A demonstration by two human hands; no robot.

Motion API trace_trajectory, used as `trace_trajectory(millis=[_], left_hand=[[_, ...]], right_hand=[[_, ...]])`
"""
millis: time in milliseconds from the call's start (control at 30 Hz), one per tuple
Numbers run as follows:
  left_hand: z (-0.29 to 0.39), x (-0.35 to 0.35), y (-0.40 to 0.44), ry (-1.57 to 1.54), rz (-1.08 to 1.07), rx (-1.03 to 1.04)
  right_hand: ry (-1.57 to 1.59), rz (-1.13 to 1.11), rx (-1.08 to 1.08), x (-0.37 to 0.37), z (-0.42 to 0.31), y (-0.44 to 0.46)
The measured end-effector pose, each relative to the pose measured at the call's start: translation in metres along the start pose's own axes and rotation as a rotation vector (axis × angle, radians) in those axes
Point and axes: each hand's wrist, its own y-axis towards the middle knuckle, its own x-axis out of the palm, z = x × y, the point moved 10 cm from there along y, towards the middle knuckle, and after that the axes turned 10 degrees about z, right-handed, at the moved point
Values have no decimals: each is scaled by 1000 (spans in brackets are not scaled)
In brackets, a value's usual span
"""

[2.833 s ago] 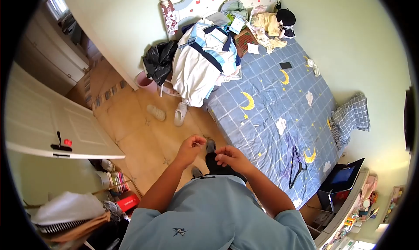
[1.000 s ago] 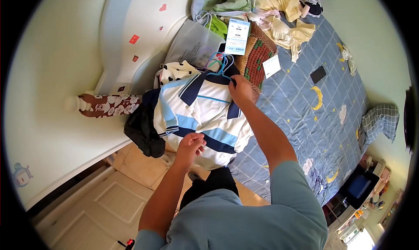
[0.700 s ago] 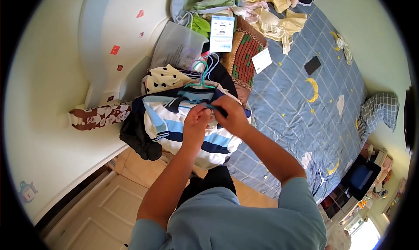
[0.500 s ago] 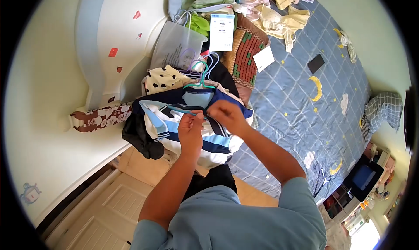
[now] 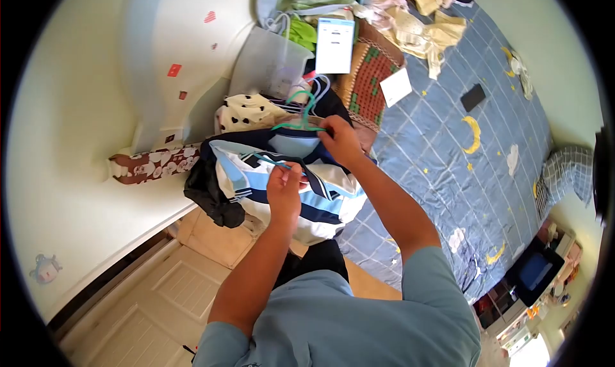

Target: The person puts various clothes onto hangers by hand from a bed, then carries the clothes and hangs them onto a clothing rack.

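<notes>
My left hand is closed in a pinch on a slim blue hanger, one arm of which lies in the neck of a white, light-blue and navy striped jacket. My right hand is farther back, its fingertips pinched at the right end of a green hanger. That hanger sits in the neck of a navy and light-blue garment just behind the striped one. The left hand's fingers partly hide the middle of the blue hanger.
A black garment hangs at the pile's left, beside a spotted cream cloth. Behind are a grey bag, a white card with print and a patterned cushion. The blue checked bed extends right.
My right hand has moved back and right, away from the left hand, to the green hanger's end. My left hand stays on the blue hanger. The view has shifted slightly.
</notes>
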Motion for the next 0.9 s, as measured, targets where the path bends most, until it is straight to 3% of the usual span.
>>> trace_trajectory(millis=[100,300,500,567,667,767,900], left_hand=[[-7,8,3,72,19,-48],[0,26,-14,-167,-48,-150],[-8,1,-22,-113,-40,-167],[-11,-8,-27,-90,7,-189],[-9,-11,-36,-90,39,-192],[-8,-12,-38,-82,14,-173],[-6,-12,-37,-97,-28,-154]], right_hand=[[197,-117,94,-10,-28,-22],[524,-237,243,-13,-62,-70],[803,-409,535,3,-44,-83],[365,-278,444,-5,-12,-65],[8,48,73,-20,5,-26],[-272,182,-115,-19,-7,-2],[-408,-34,59,20,27,7]])
